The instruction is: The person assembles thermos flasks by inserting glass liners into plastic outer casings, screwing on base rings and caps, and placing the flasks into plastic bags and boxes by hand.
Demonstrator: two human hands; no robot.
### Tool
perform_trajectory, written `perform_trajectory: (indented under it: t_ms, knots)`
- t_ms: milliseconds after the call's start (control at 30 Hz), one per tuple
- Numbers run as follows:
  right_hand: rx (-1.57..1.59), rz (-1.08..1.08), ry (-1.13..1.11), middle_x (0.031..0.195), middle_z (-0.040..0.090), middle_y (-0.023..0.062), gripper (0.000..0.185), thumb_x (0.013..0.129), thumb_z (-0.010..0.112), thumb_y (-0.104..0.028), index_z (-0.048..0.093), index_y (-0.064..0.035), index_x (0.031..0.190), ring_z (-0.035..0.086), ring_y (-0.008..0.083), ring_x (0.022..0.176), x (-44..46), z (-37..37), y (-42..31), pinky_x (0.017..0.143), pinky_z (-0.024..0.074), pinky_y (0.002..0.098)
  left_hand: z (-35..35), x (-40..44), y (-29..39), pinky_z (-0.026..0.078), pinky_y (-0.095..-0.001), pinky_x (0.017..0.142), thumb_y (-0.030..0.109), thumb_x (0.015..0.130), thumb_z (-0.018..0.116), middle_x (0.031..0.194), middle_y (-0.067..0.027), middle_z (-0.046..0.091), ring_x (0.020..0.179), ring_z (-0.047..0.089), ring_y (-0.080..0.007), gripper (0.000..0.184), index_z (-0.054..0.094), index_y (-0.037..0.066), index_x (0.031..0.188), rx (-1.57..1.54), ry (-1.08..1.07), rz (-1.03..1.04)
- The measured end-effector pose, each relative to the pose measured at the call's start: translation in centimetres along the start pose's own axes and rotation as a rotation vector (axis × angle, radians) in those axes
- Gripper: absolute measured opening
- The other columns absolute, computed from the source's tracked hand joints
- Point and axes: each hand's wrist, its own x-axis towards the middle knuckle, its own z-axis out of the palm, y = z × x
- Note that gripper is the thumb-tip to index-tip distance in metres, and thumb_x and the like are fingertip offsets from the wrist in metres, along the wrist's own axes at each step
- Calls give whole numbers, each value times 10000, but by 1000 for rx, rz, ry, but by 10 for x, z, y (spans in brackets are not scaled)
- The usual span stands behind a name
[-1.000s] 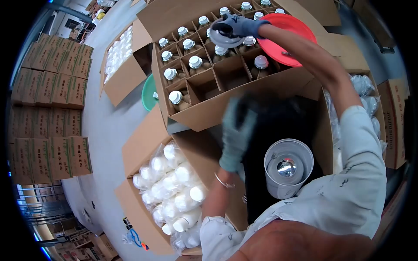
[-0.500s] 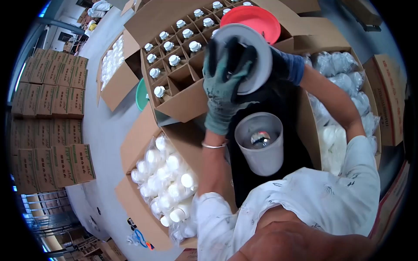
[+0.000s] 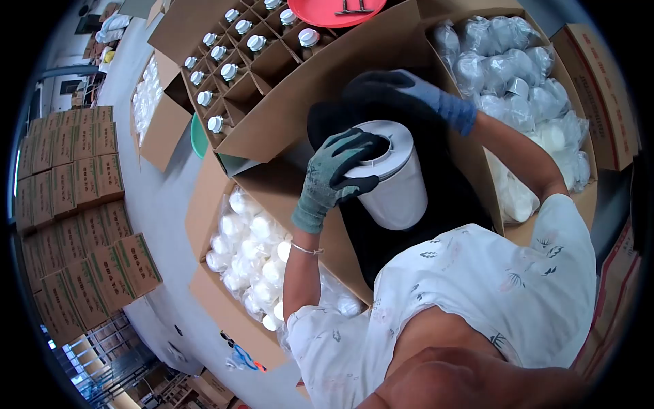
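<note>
My left hand [image 3: 334, 174], in a green and black glove, rests on the grey lid [image 3: 383, 148], its fingers spread around the raised centre ring. That lid sits on top of the white-grey bucket [image 3: 398, 201], which stands tilted on my dark-clothed lap. My right hand [image 3: 395, 92], in a blue and black glove, is just beyond the bucket, apart from the lid; its fingers are blurred and dark against the dark cloth. Ahead, the divided carton [image 3: 306, 88] holds several bottles with white caps [image 3: 256, 43].
A red plate [image 3: 327, 10] with small metal tools lies on the divided carton. Open cartons of bagged white bottles [image 3: 262, 228] and bagged clear containers [image 3: 511, 85] flank my lap. A green basin [image 3: 198, 136], another open carton [image 3: 167, 140] and stacked cartons [image 3: 85, 286] are at left.
The grey lid has come down from the air onto the bucket, covering the shiny object inside. My right hand has left the lid. The view has shifted, moving the divided carton up and left.
</note>
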Motion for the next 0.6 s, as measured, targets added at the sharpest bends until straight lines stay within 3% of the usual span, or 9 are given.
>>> perform_trajectory:
  t_ms: [67, 100, 200, 300, 400, 433, 500, 533, 600]
  knots:
    - [-461, -182, -166, 1231, 560, 148, 372, 922, 569, -171, 531, -60, 1275, 557, 271, 1123, 9, 19, 7, 942, 467, 344, 5, -4, 3, 449, -417, 951, 352, 730, 732, 1179, -126, 619, 1123, 559, -338, 530, 628, 51, 1153, -39, 65, -40]
    - [-379, -104, -129, 1285, 518, 161, 345, 931, 542, -164, 542, -75, 1265, 545, 319, 1123, 6, 35, 14, 945, 455, 357, 8, -7, 5, 447, -418, 950, 338, 737, 731, 1180, -131, 617, 1123, 558, -341, 521, 624, 46, 1154, -57, 99, -62]
    - [-625, -135, -242, 1178, 592, 159, 332, 979, 450, -286, 571, -84, 1214, 589, 272, 1008, 10, 46, 12, 874, 479, 346, 20, -22, 16, 445, -422, 944, 314, 763, 717, 1183, -151, 611, 1113, 558, -353, 502, 611, 30, 1163, -25, 246, -153]
    - [-929, -241, -374, 1191, 578, 168, 411, 883, 593, -166, 515, -54, 1271, 617, 317, 948, 27, 49, 9, 825, 510, 365, 14, -27, 15, 447, -429, 931, 321, 761, 715, 1162, -175, 610, 1100, 559, -366, 489, 626, 9, 1127, -3, 252, -204]
    - [-635, 602, -314, 1082, 620, 160, 389, 857, 618, -228, 571, -72, 1211, 634, 290, 831, 43, 65, -45, 758, 518, 364, 18, -28, 8, 447, -442, 929, 328, 739, 723, 1140, -190, 608, 1091, 555, -388, 490, 637, -1, 1091, -30, 275, -177]
    - [-670, 591, -270, 971, 653, 148, 369, 861, 618, -336, 637, -71, 1118, 630, 257, 802, 39, 66, -39, 763, 514, 344, 23, -31, 6, 447, -446, 928, 328, 736, 722, 1138, -192, 607, 1087, 555, -394, 490, 635, -2, 1088, -10, 269, -148]
    - [-601, 432, -218, 926, 672, 132, 398, 884, 592, -405, 670, -50, 1046, 636, 234, 807, 29, 67, -24, 782, 506, 320, 29, -36, -1, 435, -465, 940, 336, 738, 710, 1148, -194, 595, 1090, 539, -413, 493, 626, 3, 1092, -45, 247, -118]
    - [-580, 607, -178, 942, 673, 128, 381, 883, 600, -380, 665, -50, 1061, 639, 229, 822, 28, 69, -28, 790, 505, 317, 29, -37, -4, 422, -470, 953, 352, 739, 702, 1152, -193, 592, 1096, 534, -411, 506, 621, 6, 1098, -66, 226, -109]
    - [-559, 570, -140, 946, 673, 126, 383, 881, 606, -370, 662, -41, 1069, 644, 221, 841, 25, 72, -22, 797, 505, 314, 22, -37, -7, 396, -478, 979, 384, 740, 688, 1159, -190, 584, 1107, 523, -407, 531, 612, 11, 1111, -108, 186, -87]
